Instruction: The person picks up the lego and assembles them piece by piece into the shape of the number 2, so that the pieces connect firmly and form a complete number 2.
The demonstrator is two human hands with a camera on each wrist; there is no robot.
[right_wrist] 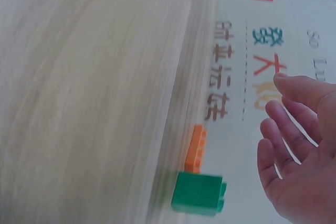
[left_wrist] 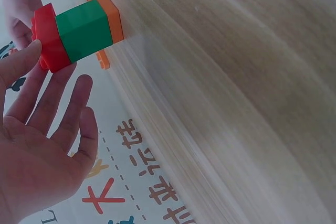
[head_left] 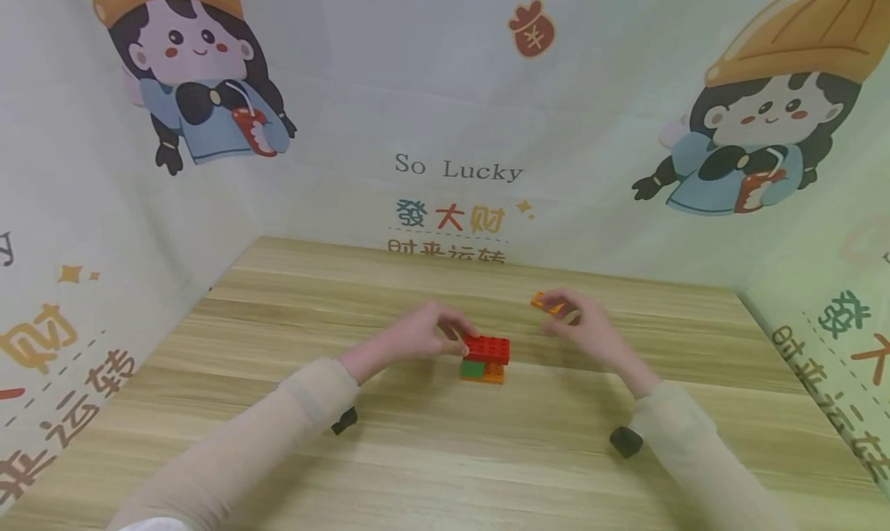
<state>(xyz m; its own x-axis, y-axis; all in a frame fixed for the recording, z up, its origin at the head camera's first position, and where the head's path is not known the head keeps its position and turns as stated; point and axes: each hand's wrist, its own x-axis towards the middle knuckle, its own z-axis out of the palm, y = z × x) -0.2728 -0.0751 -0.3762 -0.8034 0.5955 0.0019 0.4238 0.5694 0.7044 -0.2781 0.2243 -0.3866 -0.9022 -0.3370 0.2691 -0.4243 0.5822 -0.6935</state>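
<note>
A small stack stands on the table: a red toy brick (head_left: 489, 350) on a green brick (head_left: 473, 369), over a flat orange brick (head_left: 494, 375). My left hand (head_left: 426, 331) pinches the red brick at its left end; in the left wrist view the thumb lies on its studded top, with fingers at its edge. My right hand (head_left: 580, 322) is off to the right of the stack, holding nothing, its fingers loosely bent in the right wrist view. Near it lie another orange brick (right_wrist: 195, 149) and a green brick (right_wrist: 198, 193); the head view hides that green one.
The wooden table (head_left: 417, 454) ends at a printed cloth (head_left: 334, 129) behind, with more cloth on both sides. Dark objects (head_left: 626, 441) show by both wrists.
</note>
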